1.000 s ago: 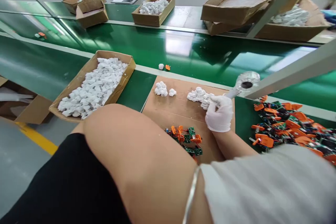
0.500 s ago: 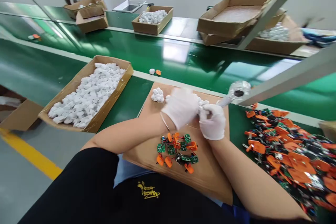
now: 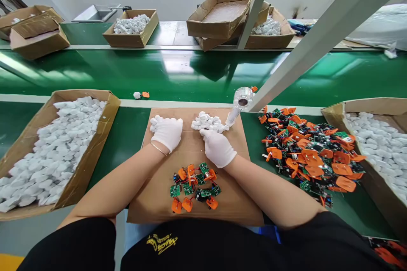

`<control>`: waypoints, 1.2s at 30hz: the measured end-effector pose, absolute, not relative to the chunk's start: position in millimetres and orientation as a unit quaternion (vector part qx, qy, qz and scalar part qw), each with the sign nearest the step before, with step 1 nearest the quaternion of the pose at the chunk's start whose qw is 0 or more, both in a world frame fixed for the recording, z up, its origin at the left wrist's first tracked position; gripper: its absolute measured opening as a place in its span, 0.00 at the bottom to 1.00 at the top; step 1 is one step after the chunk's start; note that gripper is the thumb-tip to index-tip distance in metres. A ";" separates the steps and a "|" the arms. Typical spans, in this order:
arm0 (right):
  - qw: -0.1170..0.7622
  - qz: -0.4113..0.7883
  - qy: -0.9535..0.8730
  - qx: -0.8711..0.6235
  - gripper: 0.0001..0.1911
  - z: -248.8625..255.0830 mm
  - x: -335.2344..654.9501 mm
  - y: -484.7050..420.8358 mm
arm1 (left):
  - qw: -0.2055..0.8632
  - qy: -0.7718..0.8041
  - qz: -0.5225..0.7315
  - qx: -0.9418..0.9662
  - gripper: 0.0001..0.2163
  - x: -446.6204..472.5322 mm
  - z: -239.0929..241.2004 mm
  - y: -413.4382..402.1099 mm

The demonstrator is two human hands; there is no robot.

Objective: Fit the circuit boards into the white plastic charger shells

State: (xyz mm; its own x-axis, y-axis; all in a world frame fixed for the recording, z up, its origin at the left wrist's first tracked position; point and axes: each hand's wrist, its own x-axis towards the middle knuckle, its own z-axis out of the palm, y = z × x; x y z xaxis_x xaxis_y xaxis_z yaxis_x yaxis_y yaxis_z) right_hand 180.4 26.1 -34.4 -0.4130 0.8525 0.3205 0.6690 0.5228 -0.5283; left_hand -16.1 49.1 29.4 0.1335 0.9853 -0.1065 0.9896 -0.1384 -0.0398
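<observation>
I see my left hand in a white glove lying knuckles-up on the far left part of the cardboard sheet, fingers curled down over a small clump of white plastic pieces; whether they pinch any piece I cannot tell. My right hand, also gloved, sits just right of it, fingers bent and bunched at the near edge of the bigger white pile, touching it; its grip is hidden from me. Near both wrists lies a cluster of green circuit boards with orange parts. Far right of the pile a clear dispenser stands tilted. A larger heap of orange parts covers the green table to the right.
</observation>
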 end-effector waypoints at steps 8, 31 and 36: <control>0.514 0.413 -0.637 -0.398 0.09 -36.0 176.7 32.9 | 0.221 0.488 0.424 0.730 0.16 -2.0 -6.4 26.3; 0.483 0.588 -0.518 -0.391 0.20 -27.2 178.1 23.8 | 0.403 0.374 0.476 0.687 0.09 -7.5 -18.2 37.0; 0.464 0.533 -0.577 -0.410 0.16 -23.4 176.6 20.1 | 0.315 0.377 0.436 0.754 0.05 -6.4 -13.6 34.4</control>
State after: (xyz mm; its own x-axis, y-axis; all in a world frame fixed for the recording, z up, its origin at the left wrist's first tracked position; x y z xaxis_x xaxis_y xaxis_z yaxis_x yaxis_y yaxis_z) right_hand 176.6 20.1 -23.4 -0.2329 0.9676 0.0978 -0.0215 0.0954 -0.9952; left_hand -6.4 34.4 -13.6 0.3360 0.8428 0.4205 0.2944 -0.5181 0.8031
